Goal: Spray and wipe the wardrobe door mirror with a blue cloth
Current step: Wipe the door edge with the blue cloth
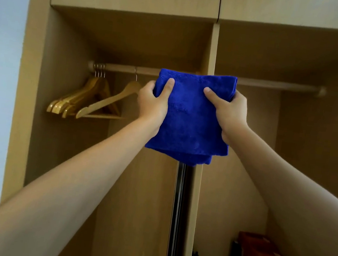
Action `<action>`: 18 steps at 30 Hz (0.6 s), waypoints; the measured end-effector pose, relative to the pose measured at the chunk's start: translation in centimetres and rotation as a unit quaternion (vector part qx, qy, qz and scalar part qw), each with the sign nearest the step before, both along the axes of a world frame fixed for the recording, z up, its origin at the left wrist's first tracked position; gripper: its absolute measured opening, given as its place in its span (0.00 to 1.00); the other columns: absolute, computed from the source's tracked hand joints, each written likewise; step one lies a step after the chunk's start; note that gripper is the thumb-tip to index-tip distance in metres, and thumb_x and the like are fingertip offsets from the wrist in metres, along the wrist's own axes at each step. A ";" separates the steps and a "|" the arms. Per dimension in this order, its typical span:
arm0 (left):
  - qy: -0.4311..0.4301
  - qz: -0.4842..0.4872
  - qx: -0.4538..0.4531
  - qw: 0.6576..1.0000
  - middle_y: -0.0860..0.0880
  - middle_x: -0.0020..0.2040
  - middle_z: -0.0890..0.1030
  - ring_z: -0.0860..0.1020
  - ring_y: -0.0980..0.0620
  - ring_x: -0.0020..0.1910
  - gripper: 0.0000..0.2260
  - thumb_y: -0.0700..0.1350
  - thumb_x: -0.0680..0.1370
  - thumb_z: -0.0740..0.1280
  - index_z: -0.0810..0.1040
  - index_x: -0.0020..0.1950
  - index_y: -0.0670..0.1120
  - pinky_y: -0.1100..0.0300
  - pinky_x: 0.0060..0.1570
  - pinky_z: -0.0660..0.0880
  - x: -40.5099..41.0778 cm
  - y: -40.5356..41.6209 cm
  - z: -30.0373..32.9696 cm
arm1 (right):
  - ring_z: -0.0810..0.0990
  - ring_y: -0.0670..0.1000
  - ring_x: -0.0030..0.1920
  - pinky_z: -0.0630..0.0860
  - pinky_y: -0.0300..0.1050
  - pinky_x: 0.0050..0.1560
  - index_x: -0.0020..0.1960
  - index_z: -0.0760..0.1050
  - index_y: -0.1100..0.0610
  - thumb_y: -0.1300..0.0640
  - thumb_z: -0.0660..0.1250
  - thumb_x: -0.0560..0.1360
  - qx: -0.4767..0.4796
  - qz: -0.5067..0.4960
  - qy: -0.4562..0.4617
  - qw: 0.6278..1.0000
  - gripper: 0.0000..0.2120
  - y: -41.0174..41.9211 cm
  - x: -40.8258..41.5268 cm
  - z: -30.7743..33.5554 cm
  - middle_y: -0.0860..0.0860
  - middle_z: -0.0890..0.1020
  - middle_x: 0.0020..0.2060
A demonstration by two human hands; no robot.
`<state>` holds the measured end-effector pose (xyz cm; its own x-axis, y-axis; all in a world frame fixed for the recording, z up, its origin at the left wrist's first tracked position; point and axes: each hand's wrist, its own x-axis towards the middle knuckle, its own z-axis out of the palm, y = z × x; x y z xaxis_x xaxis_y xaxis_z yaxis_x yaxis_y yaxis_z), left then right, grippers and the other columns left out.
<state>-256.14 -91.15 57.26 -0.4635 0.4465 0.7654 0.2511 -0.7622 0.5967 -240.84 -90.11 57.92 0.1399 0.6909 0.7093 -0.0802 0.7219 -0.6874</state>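
Both arms stretched out, left hand (pixel 153 102) and right hand (pixel 230 114) each gripping a side edge of the folded blue cloth (pixel 190 120), which hangs between and below the thumbs. Behind the cloth, wooden hangers (pixel 90 99) on the wardrobe rail (pixel 275 85).

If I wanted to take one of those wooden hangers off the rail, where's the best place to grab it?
Probably the lone pale wooden coat hanger, hanging apart from the bunched hangers on the wooden rail. Grip its near sloping arm, or the neck under the metal hook, coming from the front and right, where the space is open. Then lift so that the hook clears the rail.
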 end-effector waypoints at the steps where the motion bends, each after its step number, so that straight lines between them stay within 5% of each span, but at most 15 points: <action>1: -0.002 0.008 0.001 1.000 0.52 0.42 0.77 0.75 0.57 0.39 0.19 0.57 0.78 0.65 0.76 0.53 0.41 0.61 0.42 0.73 0.0 0.6 0.2 | 0.83 0.49 0.49 0.82 0.50 0.51 0.56 0.77 0.53 0.49 0.75 0.72 -0.003 -0.001 0.003 1.000 0.16 0.3 -0.1 0.2 0.47 0.83 0.50; 7: 0.017 0.198 0.016 0.980 0.45 0.68 0.65 0.66 0.58 0.54 0.28 0.55 0.78 0.65 0.60 0.74 0.46 0.68 0.49 0.65 1.3 2.6 -0.6 | 0.82 0.50 0.50 0.79 0.51 0.54 0.52 0.77 0.53 0.50 0.75 0.72 -0.034 -0.002 0.028 0.999 0.13 1.9 -0.6 -0.3 0.47 0.84 0.49; 9: 0.088 0.271 0.117 0.951 0.42 0.68 0.65 0.66 0.55 0.59 0.25 0.53 0.80 0.63 0.62 0.74 0.47 0.67 0.55 0.64 1.5 2.8 -1.3 | 0.82 0.49 0.49 0.80 0.49 0.53 0.52 0.78 0.54 0.51 0.74 0.72 -0.029 -0.005 0.038 0.999 0.12 2.2 -0.7 -0.5 0.48 0.84 0.49; 11: 0.227 0.315 0.195 0.901 0.42 0.71 0.66 0.65 0.50 0.68 0.22 0.51 0.81 0.59 0.64 0.74 0.46 0.53 0.69 0.62 1.8 3.4 -2.0 | 0.83 0.49 0.48 0.80 0.46 0.50 0.52 0.78 0.55 0.52 0.74 0.73 -0.024 -0.006 0.042 0.999 0.11 2.3 -0.7 -0.7 0.48 0.84 0.48; 14: 0.416 0.346 0.175 0.822 0.46 0.77 0.59 0.53 0.51 0.77 0.23 0.50 0.82 0.52 0.60 0.77 0.44 0.50 0.76 0.44 3.0 4.1 -3.6 | 0.84 0.49 0.47 0.80 0.45 0.50 0.52 0.79 0.55 0.52 0.74 0.73 -0.018 -0.017 0.036 0.999 0.11 2.6 -0.5 -1.0 0.49 0.85 0.46; 18: 0.419 0.365 0.112 0.824 0.47 0.79 0.53 0.47 0.53 0.78 0.25 0.51 0.83 0.47 0.52 0.78 0.43 0.53 0.76 0.42 3.7 4.7 -4.9 | 0.82 0.48 0.48 0.77 0.42 0.45 0.52 0.79 0.54 0.52 0.75 0.72 -0.045 0.016 0.011 0.999 0.12 2.3 0.3 -1.4 0.48 0.84 0.46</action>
<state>-252.40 -86.43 52.35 0.1862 0.0868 0.9787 0.9433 -0.2943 -0.1534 -240.51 -87.81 56.53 0.1313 0.7558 0.6415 -0.1189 0.6544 -0.7468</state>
